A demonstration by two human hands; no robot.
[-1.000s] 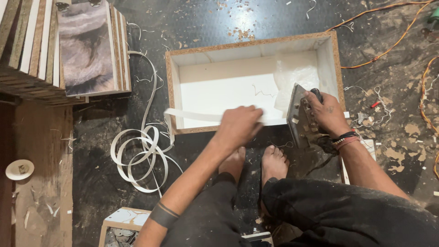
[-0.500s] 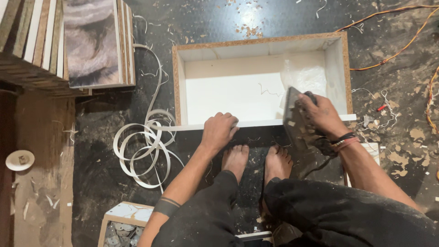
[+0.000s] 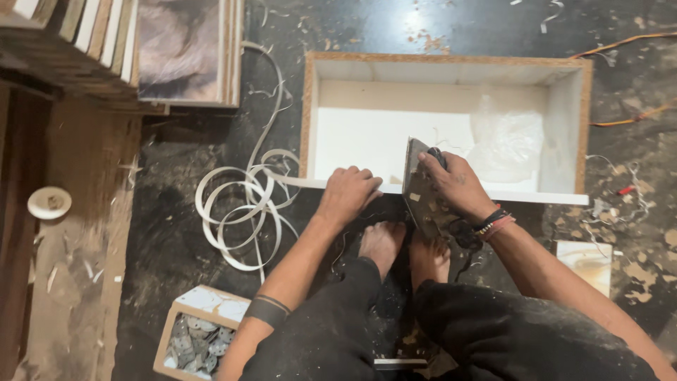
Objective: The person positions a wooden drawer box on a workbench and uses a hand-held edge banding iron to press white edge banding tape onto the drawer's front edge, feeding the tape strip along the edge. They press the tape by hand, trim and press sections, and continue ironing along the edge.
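- Nearest the wearer, short of the open white box (image 3: pixel 308 106), a small carton of grey discs (image 3: pixel 194 339) sits on the floor.
- The left hand (image 3: pixel 349 194) presses flat, fingers curled down, on the white edge strip (image 3: pixel 296 181) along the box's near rim; it pins the strip rather than pinching it.
- The right hand (image 3: pixel 455 185) is wrapped tight around the handle of a clothes iron (image 3: pixel 423 190), tipped on that same rim; it looks heavy, stiff and probably hot, so best held by the handle only.
- The strip is thin, light and springy, its spare length coiling left of the box.
- Beyond the box's far wall, cables (image 3: pixel 620 42) trail.
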